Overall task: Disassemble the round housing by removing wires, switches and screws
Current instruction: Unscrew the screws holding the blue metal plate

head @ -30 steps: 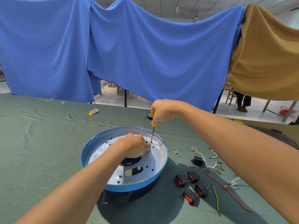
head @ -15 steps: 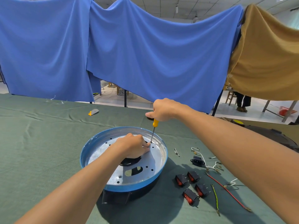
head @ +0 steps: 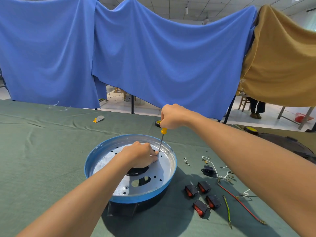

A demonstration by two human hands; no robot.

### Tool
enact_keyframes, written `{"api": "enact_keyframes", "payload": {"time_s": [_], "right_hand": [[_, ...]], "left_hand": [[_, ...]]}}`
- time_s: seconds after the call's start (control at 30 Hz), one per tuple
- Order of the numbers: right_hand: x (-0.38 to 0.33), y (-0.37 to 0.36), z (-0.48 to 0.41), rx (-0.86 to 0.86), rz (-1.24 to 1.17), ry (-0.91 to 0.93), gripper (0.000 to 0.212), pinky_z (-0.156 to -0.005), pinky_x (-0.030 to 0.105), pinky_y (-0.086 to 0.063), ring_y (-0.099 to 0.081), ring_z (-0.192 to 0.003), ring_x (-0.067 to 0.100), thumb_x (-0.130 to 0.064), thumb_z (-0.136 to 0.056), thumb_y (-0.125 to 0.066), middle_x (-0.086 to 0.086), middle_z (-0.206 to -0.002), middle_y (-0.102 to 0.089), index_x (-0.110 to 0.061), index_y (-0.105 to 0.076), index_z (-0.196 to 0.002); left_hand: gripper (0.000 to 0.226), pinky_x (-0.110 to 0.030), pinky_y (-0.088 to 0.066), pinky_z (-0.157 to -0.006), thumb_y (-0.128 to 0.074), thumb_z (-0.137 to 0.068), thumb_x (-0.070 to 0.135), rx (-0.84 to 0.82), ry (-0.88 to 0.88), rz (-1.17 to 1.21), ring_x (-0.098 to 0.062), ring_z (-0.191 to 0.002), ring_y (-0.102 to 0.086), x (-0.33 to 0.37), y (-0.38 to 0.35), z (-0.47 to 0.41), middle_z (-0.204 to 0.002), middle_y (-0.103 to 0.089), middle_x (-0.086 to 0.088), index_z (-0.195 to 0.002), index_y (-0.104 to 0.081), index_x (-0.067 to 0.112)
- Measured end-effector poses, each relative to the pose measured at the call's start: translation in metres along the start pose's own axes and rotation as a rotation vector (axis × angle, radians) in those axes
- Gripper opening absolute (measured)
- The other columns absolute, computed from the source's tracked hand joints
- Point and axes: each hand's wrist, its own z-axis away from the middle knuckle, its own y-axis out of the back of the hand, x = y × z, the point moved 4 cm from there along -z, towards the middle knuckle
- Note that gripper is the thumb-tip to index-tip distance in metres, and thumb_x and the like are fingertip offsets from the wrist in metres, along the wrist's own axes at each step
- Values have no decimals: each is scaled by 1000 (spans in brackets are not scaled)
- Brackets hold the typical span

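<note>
Already four black red-buttoned switches (head: 204, 186) and wires (head: 239, 202) lie on counter (head: 42, 159) beside round blue-rimmed metal housing (head: 136, 199). Our right hand (head: 172, 116) grips yellow-handled screwdriver (head: 162, 139), tip inside housing; left hand (head: 140, 155) curled beside tip, contents we cannot tell. Screws remain, we judge.

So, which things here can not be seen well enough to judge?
Head view only.
1. Screw at the screwdriver tip: too small to make out.
2. What the left hand holds: hidden by the hand's back.
3. Black part in the round housing: mostly under the left hand.
4. Screwdriver handle: mostly wrapped by the right hand.
5. Dark round object, far right: cut by forearm and frame edge.
</note>
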Motion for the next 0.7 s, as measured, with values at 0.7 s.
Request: {"api": "enact_keyframes", "payload": {"time_s": [0.7], "right_hand": [[-1,5,2,-91,97,67,31,-58,28,-35,-48,-68,23,-33,-85,-56,9,-85,-64,-5,-63,-96]], "left_hand": [[32,-34,-39,-73,-52,-94,48,301,14,-16,-26,-108,-57,-2,16,0,-121,-64,4,-125,-62,43]]}}
